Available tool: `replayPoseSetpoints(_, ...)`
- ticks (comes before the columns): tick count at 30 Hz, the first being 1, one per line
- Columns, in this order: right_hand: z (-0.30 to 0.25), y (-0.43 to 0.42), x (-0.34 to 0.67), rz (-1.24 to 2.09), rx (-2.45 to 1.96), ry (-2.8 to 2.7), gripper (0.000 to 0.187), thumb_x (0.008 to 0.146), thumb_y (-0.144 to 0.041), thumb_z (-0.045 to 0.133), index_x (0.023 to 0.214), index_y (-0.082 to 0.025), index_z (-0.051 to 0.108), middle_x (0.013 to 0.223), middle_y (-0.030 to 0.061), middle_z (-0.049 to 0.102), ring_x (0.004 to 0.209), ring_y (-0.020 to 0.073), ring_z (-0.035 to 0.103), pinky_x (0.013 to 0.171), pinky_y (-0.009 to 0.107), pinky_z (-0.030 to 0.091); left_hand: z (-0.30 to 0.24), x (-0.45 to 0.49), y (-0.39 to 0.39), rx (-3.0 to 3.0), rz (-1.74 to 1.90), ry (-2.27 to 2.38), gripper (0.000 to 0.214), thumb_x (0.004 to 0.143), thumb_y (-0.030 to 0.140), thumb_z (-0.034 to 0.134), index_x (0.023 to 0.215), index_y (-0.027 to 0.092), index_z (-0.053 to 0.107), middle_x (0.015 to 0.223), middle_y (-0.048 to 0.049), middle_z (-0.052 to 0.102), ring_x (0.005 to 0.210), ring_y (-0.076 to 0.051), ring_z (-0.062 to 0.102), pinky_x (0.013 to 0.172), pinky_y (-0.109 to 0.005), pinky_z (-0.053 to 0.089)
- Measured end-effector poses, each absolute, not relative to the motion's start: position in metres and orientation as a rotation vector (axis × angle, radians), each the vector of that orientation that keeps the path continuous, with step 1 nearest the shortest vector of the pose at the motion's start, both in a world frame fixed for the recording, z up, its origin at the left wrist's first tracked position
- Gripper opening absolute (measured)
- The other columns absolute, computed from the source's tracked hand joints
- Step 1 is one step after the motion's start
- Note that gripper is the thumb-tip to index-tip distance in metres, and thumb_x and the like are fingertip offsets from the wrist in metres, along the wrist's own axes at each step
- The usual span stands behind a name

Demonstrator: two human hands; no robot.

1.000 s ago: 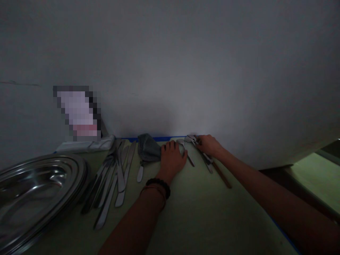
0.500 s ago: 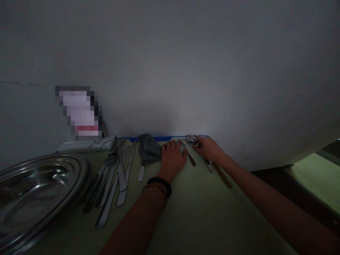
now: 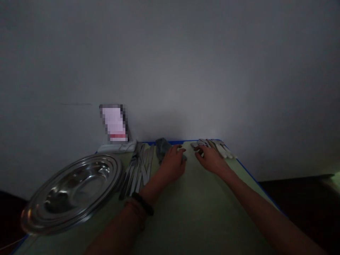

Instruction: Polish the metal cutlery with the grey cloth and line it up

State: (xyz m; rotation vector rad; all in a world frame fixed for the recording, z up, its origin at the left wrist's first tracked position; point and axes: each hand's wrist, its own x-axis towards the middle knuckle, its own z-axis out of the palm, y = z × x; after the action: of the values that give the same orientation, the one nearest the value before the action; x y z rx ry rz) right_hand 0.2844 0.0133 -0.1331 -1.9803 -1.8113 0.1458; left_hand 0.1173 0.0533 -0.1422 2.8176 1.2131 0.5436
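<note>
My left hand (image 3: 172, 163) is just right of a crumpled grey cloth (image 3: 162, 147) and partly covers it. Its fingers are bent but apart, with nothing seen in them. My right hand (image 3: 209, 158) is curled, fingertips at a spoon (image 3: 194, 144) whose bowl shows just past them; the handle is hidden under the hand. Close beside it, more spoons (image 3: 203, 142) lie by the table's back edge. White-handled cutlery (image 3: 225, 151) continues that row to the right.
A pile of table knives (image 3: 138, 173) lies left of the cloth. Stacked oval steel platters (image 3: 117, 177) stand at the left. A blurred-out phone (image 3: 114, 122) leans on the wall behind a folded white cloth (image 3: 108, 148). The green table (image 3: 202, 219) has a blue edge.
The view has swung left and back. The small utensil between my hands is gone from that spot. My left hand has lifted slightly; my right hand remains by the spoons.
</note>
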Motion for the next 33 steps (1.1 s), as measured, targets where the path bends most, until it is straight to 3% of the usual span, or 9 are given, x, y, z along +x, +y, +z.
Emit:
replayPoseSetpoints(5,-0.128,0.031,0.249,0.233,-1.892,-1.863,0.028,0.080,-0.024,0.048,0.104,-0.015,0.060,0.090,0.0081,0.069,0.083,0.0192,0.063,0.075,0.029,0.043,-0.113,0.066,0.039,2.773,0.383,1.547,0.044,0.083,0.024,0.044,0.125,0.007,0.045,0.132,-0.0197,0.040,0.122,-0.031,0.038,0.099,-0.043,0.032)
replayPoseSetpoints(8,-0.127,0.042,0.227,0.254,-1.881,-1.889,0.031,0.079,-0.028,0.051,0.106,-0.015,0.059,0.099,0.0105,0.066,0.092,0.0209,0.060,0.079,0.030,0.041,-0.105,0.049,0.040,2.714,0.228,1.703,0.037,0.084,0.022,0.041,0.111,0.003,0.056,0.118,-0.0239,0.053,0.112,-0.033,0.049,0.090,-0.043,0.040)
replayPoseSetpoints(14,-0.155,0.044,0.189,0.187,-1.883,-1.921,0.058,0.076,-0.044,0.054,0.127,-0.018,0.044,0.122,0.0158,0.050,0.105,0.0284,0.051,0.084,0.037,0.039,-0.112,0.042,0.044,2.586,-0.081,1.856,0.030,0.082,0.019,0.042,0.094,0.006,0.066,0.096,-0.0211,0.066,0.090,-0.029,0.062,0.071,-0.036,0.048)
replayPoseSetpoints(17,-0.172,0.042,0.180,0.030,-1.886,-1.820,0.047,0.077,-0.041,0.051,0.118,-0.017,0.051,0.116,0.0163,0.051,0.105,0.0311,0.047,0.086,0.042,0.037,-0.121,0.048,0.038,2.556,-0.141,1.943,0.028,0.081,0.012,0.042,0.095,0.004,0.066,0.097,-0.0209,0.066,0.096,-0.031,0.060,0.077,-0.038,0.045)
replayPoseSetpoints(20,-0.179,0.044,0.179,0.054,-1.852,-1.740,0.033,0.078,-0.028,0.049,0.107,-0.015,0.055,0.109,0.0148,0.054,0.101,0.0280,0.049,0.085,0.038,0.038,-0.126,0.052,0.034,2.558,-0.115,1.989,0.032,0.084,0.006,0.036,0.101,0.002,0.063,0.104,-0.0218,0.063,0.104,-0.031,0.055,0.083,-0.039,0.042)
replayPoseSetpoints(23,-0.180,0.050,0.184,0.122,-1.879,-1.625,0.024,0.082,-0.027,0.043,0.099,-0.015,0.055,0.101,0.0129,0.059,0.095,0.0246,0.054,0.082,0.033,0.039,-0.124,0.052,0.036,2.521,-0.088,2.004,0.033,0.087,0.005,0.032,0.106,0.002,0.060,0.110,-0.0229,0.059,0.104,-0.030,0.055,0.078,-0.036,0.046)
replayPoseSetpoints(25,-0.178,0.054,0.191,0.175,-1.920,-1.471,0.029,0.086,-0.028,0.032,0.101,-0.014,0.052,0.095,0.0136,0.062,0.087,0.0237,0.058,0.074,0.031,0.041,-0.121,0.049,0.039,2.471,-0.103,2.015,0.030,0.090,0.009,0.035,0.109,0.004,0.057,0.112,-0.0216,0.056,0.099,-0.027,0.058,0.075,-0.036,0.048)
replayPoseSetpoints(28,-0.176,0.056,0.201,0.237,-1.950,-1.242,0.040,0.089,-0.030,0.019,0.107,-0.009,0.048,0.093,0.0177,0.063,0.084,0.0255,0.061,0.068,0.032,0.042,-0.117,0.046,0.042,2.399,-0.172,1.989,0.028,0.089,0.025,0.049,0.113,0.012,0.053,0.113,-0.0116,0.056,0.094,-0.021,0.059,0.077,-0.039,0.050)
replayPoseSetpoints(33,-0.174,0.054,0.207,0.308,-1.886,-1.100,0.041,0.087,-0.035,0.021,0.108,-0.012,0.048,0.095,0.0173,0.065,0.088,0.0265,0.061,0.069,0.032,0.042,-0.117,0.044,0.044,2.384,-0.226,1.881,0.031,0.087,0.031,0.053,0.114,0.016,0.052,0.114,-0.0080,0.055,0.095,-0.020,0.058,0.079,-0.041,0.050)
